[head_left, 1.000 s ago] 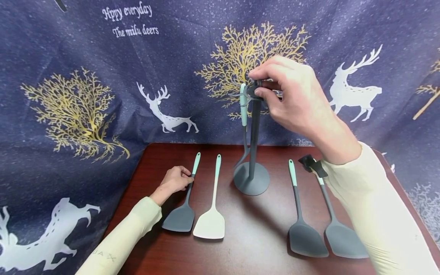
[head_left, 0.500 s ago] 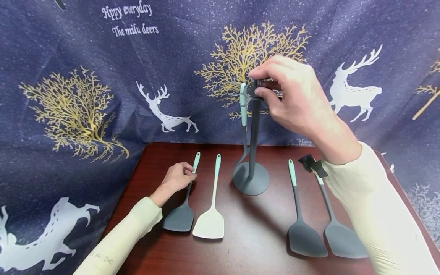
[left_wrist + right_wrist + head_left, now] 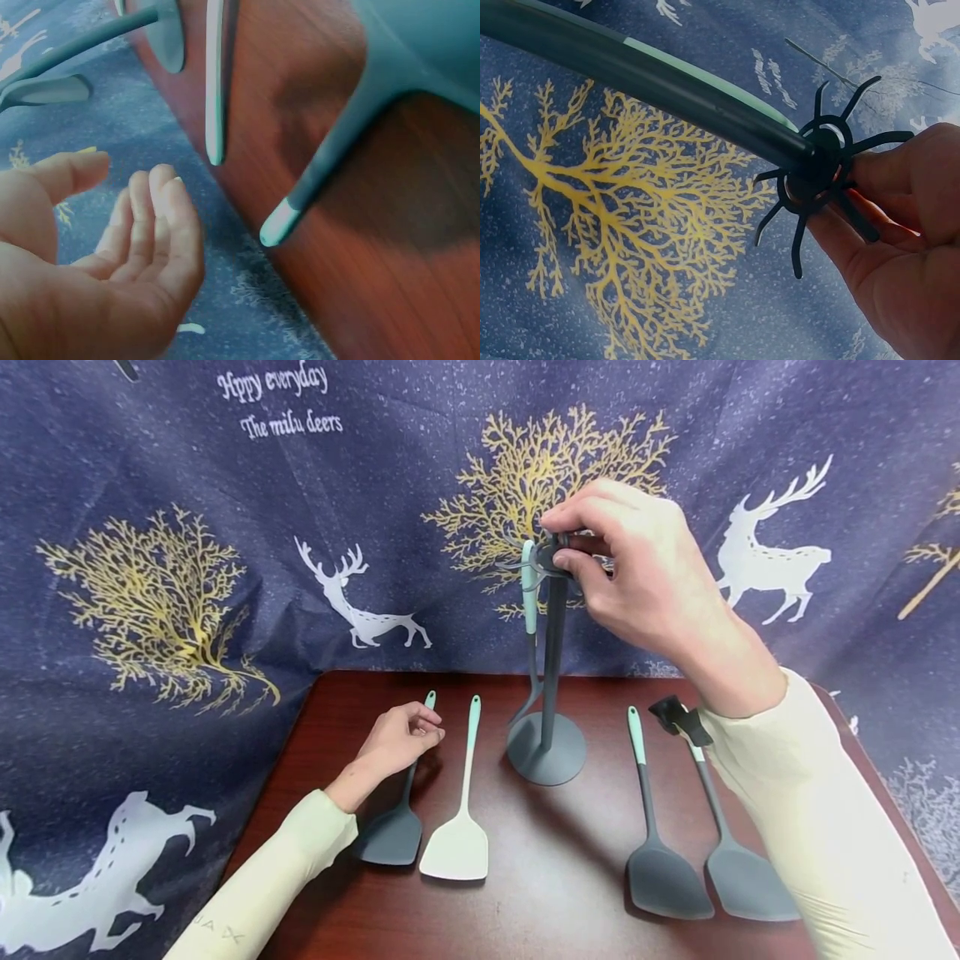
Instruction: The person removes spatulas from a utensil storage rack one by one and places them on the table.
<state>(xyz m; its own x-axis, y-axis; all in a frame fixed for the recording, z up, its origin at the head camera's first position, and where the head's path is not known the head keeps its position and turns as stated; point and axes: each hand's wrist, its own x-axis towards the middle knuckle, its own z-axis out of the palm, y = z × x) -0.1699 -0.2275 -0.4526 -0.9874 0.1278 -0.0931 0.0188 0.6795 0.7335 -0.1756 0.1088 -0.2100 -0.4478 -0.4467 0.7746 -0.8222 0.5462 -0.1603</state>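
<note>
My left hand (image 3: pixel 401 739) hovers over the handle of the leftmost grey spatula (image 3: pixel 393 837), which lies on the table. In the left wrist view its loosely bent fingers (image 3: pixel 176 225) hold nothing and stand apart from that handle's mint end (image 3: pixel 279 223). Just right of it lies a white spatula (image 3: pixel 456 850) with a mint handle. With thumb and fingers, my right hand (image 3: pixel 645 572) pinches the top of a grey utensil stand (image 3: pixel 552 652). On the stand's left side hangs a mint-handled utensil (image 3: pixel 529 589), seen edge-on. Curved hooks ring the stand's top (image 3: pixel 821 161) in the right wrist view.
Two more grey spatulas (image 3: pixel 667 881) (image 3: pixel 750 881) lie on the right, the outer one partly behind my right sleeve. A black strap (image 3: pixel 682 721) shows at that sleeve. The brown table (image 3: pixel 555 893) ends at a blue printed cloth (image 3: pixel 465 485) behind.
My left hand has shifted up and right, off the leftmost spatula's shaft and above its handle. That spatula lies where it was. My right hand keeps its hold on the stand.
</note>
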